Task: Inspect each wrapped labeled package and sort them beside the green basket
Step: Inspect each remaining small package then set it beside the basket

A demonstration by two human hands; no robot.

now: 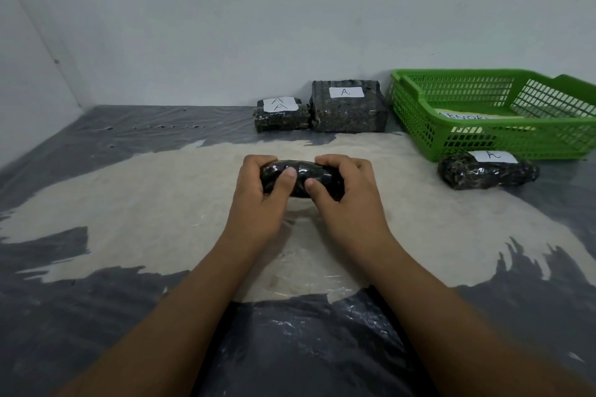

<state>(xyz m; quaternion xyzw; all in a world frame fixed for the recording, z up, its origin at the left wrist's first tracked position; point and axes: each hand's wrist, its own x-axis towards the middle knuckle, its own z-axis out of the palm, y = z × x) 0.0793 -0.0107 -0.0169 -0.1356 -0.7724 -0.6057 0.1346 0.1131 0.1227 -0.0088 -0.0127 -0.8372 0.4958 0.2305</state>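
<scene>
A small dark wrapped package [301, 179] is held a little above the surface in the middle, gripped at its left end by my left hand [258, 193] and at its right end by my right hand [348, 193]. Its label is hidden. The green basket [419, 119] stands at the back right. Left of the basket, against the wall, a large package marked A [348, 109] sits beside two small stacked packages marked A [281, 115]. In front of the basket lies another wrapped package marked A [483, 171].
The surface is a grey plastic sheet [80, 316] with a wide pale sandy patch [145, 203] across its middle. A white wall closes the back and left. Inside the basket lies a pale sheet with writing [464, 116].
</scene>
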